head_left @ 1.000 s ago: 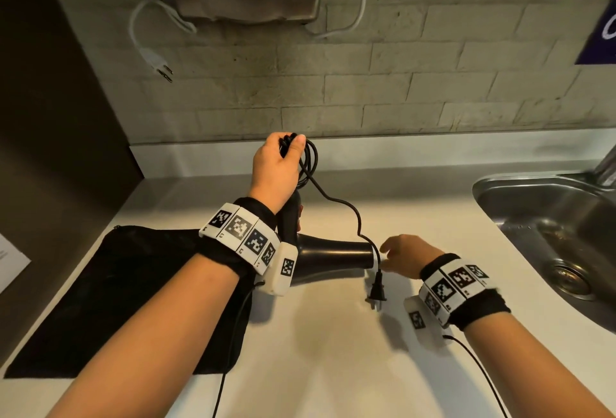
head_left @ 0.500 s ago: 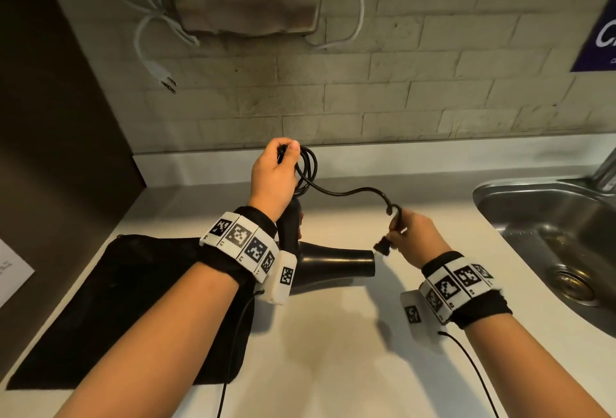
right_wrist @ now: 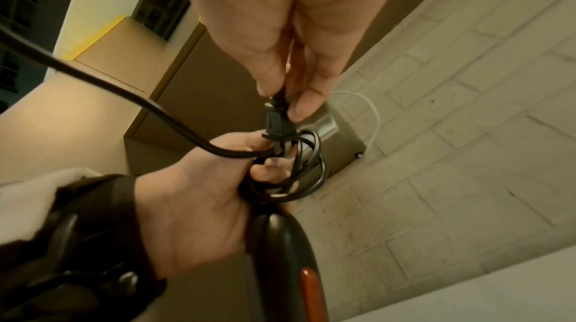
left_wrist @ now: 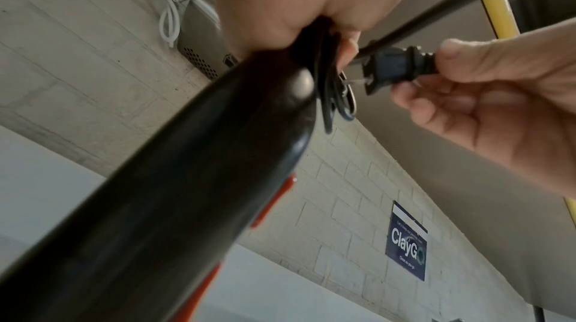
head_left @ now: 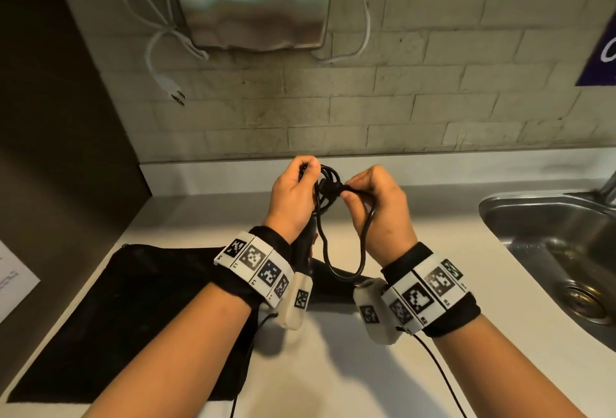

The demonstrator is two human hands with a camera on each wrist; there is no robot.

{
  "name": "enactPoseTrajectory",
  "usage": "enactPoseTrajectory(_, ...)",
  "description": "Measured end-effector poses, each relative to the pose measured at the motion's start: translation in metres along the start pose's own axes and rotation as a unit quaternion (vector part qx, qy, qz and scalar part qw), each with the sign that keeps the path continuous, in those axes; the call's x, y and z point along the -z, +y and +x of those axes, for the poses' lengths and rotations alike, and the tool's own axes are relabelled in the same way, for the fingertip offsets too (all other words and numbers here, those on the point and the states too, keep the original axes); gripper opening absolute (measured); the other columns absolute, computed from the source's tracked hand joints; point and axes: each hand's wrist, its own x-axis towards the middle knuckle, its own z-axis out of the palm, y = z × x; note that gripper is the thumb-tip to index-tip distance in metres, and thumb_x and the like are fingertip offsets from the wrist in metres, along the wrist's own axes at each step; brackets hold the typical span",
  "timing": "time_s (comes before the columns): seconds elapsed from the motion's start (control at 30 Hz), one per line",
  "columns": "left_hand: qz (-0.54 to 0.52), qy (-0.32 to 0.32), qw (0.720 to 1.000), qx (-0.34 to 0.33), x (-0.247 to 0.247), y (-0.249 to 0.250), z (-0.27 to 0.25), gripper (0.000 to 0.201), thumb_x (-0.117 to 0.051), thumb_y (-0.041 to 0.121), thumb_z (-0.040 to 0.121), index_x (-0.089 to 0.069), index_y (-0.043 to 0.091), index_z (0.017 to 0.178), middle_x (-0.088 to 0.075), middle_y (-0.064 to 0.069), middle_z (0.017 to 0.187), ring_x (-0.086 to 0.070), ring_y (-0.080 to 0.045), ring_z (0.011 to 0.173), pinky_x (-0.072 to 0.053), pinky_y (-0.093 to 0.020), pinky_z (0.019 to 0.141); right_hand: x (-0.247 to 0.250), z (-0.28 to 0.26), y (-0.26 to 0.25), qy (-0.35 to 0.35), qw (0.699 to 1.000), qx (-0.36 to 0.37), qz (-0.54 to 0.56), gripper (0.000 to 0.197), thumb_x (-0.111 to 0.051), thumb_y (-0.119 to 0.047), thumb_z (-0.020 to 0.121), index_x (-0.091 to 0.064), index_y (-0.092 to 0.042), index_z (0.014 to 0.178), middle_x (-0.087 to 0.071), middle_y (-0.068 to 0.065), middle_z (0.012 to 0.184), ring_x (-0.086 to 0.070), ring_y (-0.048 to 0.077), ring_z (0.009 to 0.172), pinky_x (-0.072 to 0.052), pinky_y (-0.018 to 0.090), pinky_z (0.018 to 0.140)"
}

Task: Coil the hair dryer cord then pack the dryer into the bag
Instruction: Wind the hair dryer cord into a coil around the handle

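Since the earlier frame the right hand point(head_left: 378, 207) has carried the plug point(left_wrist: 396, 66) up to the coil point(right_wrist: 293, 169); its fingers point(right_wrist: 307, 96) pinch the plug, the left hand point(head_left: 293, 199) grips coil and dryer point(left_wrist: 187, 192) handle; advise tucking the plug through the loops, keeping them bunched.

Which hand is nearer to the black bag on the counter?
Left. The left hand is raised just above and behind the bag's right end, gripping the cord coil. The right hand pinches the plug farther right, toward the sink.

Right hand point(right_wrist: 280, 39) pinches plug point(right_wrist: 276, 123); left hand point(right_wrist: 199, 204) grips coiled cord point(right_wrist: 299, 179).
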Motion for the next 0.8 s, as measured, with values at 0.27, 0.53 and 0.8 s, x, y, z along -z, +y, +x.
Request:
enactPoseTrajectory(0.27,-0.016,-0.021,0.999,0.020,0.002,0.003,0.001,0.021,-0.042,0.029,0.095,-0.052,0.031,0.076,-0.043,0.009,0.062,-0.039,-0.005,0.053,-0.033,-0.013,0.046,-0.005,0.000,0.002,-0.075,0.985,0.102,-0.118,0.009,-0.050,0.010,0.080,-0.049,0.002,0.077,-0.048,0.019,0.079,-0.052,0.033,0.061,-0.046,0.043,0.056)
enactPoseTrajectory(0.53,-0.036,-0.024,0.998,0.047,0.008,0.001,0.006,0.020,-0.042,0.033,0.094,-0.053,0.033,0.079,-0.040,0.000,0.063,-0.034,-0.010,0.046,-0.033,-0.018,0.042,0.003,0.002,0.004,-0.157,0.920,0.226,-0.280,0.019,-0.039,0.007,0.068,-0.040,-0.010,0.077,-0.058,0.015,0.076,-0.049,0.017,0.064,-0.040,0.021,0.045)
enactPoseTrajectory(0.8,-0.050,-0.028,0.997,0.058,0.004,0.000,0.010,0.020,-0.044,0.030,0.094,-0.055,0.031,0.078,-0.044,0.005,0.063,-0.039,-0.008,0.053,-0.035,-0.013,0.043,0.001,0.008,0.001,-0.189,0.868,0.291,-0.354,0.029,-0.035,-0.004,0.070,-0.064,-0.007,0.075,-0.063,0.006,0.077,-0.039,0.017,0.081,-0.048,0.023,0.055)
